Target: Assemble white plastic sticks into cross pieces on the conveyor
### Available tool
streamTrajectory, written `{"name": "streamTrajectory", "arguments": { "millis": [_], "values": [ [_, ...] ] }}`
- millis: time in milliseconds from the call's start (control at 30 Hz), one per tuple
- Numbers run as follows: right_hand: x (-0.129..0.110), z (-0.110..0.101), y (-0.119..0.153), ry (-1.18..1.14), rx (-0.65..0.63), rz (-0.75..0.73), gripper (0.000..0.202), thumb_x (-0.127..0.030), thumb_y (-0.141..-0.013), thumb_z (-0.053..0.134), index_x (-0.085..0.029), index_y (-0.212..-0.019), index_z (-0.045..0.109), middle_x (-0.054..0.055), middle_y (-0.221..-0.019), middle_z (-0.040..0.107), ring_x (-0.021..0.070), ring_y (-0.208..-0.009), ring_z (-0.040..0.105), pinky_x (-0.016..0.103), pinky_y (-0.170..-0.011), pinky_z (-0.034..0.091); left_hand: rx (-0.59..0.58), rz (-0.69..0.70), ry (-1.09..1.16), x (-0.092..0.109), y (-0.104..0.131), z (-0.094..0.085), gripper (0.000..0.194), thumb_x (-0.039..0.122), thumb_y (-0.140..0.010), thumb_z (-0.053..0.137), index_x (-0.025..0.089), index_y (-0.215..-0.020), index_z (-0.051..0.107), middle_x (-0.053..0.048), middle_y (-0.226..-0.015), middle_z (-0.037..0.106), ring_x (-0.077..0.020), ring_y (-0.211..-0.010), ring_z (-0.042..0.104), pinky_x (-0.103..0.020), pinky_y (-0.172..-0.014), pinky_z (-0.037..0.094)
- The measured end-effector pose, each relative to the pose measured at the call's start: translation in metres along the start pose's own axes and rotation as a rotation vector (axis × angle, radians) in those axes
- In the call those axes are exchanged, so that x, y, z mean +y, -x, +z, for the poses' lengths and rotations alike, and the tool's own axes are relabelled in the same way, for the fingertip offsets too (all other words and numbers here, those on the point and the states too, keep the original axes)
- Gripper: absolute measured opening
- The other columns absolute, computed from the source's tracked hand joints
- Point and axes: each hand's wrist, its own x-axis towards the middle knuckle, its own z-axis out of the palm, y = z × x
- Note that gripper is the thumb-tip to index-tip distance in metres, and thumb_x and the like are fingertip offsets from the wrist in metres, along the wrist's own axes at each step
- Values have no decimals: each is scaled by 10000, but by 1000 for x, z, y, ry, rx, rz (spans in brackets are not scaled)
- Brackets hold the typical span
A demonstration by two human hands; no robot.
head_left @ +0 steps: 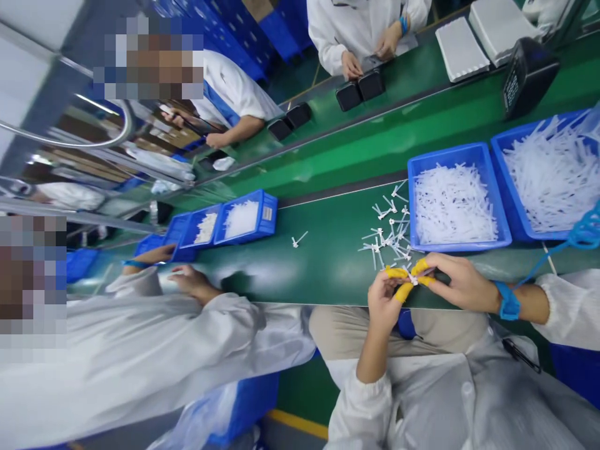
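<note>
Pinched jointly by left hand (383, 299) and right hand (454, 279), seemingly for steadiness: one small white piece (414, 280), just before the blue bin (462, 246); similar strip-tailed pieces (380, 232), scattered loose left of that bin, presumably for easy reach.

Both hands (383, 301) on small white piece (414, 280)

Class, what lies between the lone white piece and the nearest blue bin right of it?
Head view: bare bench, then scattered white pieces with strips beside that bin.
</note>
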Motion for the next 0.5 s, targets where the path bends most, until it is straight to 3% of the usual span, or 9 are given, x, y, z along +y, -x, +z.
{"name": "streamTrajectory", "arguments": {
  "millis": [267,500],
  "values": [
    [2,3,0,-4,12,66,163,-162,-1042,629,-217,-1154,734,47,-1036,834,179,-872,800,277,-810,668,-39,-134,43,10,-7,2,418,544,-840,973,170,-949,823,-79,-892,853,-204,-794,827,-295,-783,682],
    [-2,2,-3,-55,-18,121,188,-126,-971,639,-225,-1110,720,24,-1030,842,173,-885,817,268,-824,673,22,-141,-55,13,-6,0,422,583,-789,992,183,-795,857,-72,-814,852,-211,-728,801,-299,-718,653]
  ]
}}
